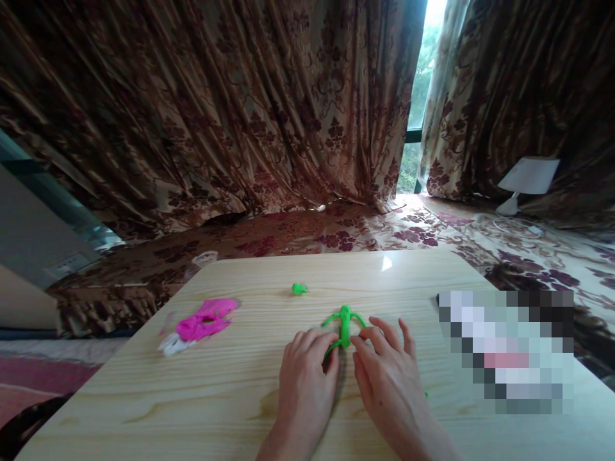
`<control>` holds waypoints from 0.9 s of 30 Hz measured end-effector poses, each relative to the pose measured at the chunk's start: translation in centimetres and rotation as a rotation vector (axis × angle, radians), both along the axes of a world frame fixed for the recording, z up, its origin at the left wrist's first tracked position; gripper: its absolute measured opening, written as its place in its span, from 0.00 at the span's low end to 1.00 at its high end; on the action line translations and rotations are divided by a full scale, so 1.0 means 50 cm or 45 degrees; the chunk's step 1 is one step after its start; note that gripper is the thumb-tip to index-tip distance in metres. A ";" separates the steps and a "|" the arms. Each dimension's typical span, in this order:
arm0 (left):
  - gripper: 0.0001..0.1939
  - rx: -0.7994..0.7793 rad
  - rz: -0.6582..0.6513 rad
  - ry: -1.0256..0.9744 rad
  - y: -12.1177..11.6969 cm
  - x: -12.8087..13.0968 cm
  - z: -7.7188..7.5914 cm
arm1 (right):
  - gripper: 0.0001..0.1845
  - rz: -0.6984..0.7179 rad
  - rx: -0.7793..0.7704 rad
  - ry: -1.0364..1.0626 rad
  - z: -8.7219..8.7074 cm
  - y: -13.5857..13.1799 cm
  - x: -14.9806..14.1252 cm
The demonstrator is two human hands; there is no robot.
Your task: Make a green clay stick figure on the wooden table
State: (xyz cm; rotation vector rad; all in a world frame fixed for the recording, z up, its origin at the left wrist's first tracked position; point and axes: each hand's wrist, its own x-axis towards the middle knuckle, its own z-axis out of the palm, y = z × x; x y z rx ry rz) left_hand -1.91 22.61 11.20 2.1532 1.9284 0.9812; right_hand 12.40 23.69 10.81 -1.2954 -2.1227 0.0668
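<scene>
A small bright green clay figure (344, 326) lies near the middle of the wooden table, with a rounded top, a straight body and thin curved limbs. My left hand (310, 365) pinches the thin limb at its lower left, thumb and fingertips together. From the other side, my right hand (387, 365) has its thumb and index finger closed at the lower right of the body, and its outer fingers are lifted. What lies between those right fingertips is mostly hidden. Farther back sits a small green clay lump (298, 289). A tiny green bit (426, 394) shows beside my right hand.
Crumpled pink plastic wrapping (206, 319) with a whitish end lies at left on the table (192, 397). A blurred-out flat object (504, 352) rests at the right edge. Beyond are a clear container (205, 257), patterned curtains (288, 109) and a white lamp (530, 176).
</scene>
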 end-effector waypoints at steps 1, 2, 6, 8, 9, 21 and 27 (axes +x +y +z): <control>0.11 -0.003 -0.003 0.005 0.000 0.000 0.001 | 0.14 0.009 -0.004 -0.010 0.001 0.000 0.000; 0.11 -0.005 -0.006 0.011 0.000 0.001 0.001 | 0.15 0.019 -0.008 -0.024 0.002 0.000 -0.001; 0.12 0.005 -0.007 0.013 -0.002 0.003 0.001 | 0.15 0.034 -0.021 -0.052 0.006 0.003 -0.001; 0.12 0.020 -0.004 -0.008 -0.002 0.003 0.000 | 0.14 0.031 -0.019 -0.037 0.005 0.004 -0.001; 0.12 0.026 -0.005 -0.021 -0.002 0.004 0.000 | 0.14 0.031 -0.017 -0.023 0.003 0.005 -0.001; 0.11 0.031 -0.022 0.025 -0.001 0.004 -0.003 | 0.11 0.011 0.019 0.049 -0.017 0.003 -0.007; 0.11 0.055 -0.004 0.000 -0.001 0.002 -0.009 | 0.13 -0.008 0.010 0.047 -0.017 0.003 -0.008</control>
